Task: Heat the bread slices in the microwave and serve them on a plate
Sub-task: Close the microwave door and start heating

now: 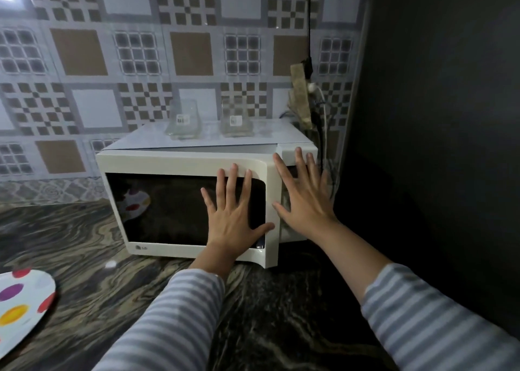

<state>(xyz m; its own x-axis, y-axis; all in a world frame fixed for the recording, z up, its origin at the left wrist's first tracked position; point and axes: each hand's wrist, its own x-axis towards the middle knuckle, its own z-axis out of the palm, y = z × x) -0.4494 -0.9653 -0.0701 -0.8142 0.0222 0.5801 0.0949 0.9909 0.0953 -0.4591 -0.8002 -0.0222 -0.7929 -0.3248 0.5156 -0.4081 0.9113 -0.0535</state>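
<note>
A cream, box-shaped microwave [197,196] is standing on the dark marbled stone counter [84,244], its interior hidden behind dark glass. The left hand [235,216] is pressing its door, grip released; the right hand [304,196], fingers likewise spread, is lying against the control side. Two clear glass jars [183,120] are sitting on top; whether they hold anything cannot be told. One white polka-dot plate [22,306] is resting bare at the counter's left.

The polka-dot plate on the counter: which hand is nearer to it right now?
Left. The left hand lies flat on the microwave door, up and right of the plate; the right hand is farther right, by the door's edge.
</note>
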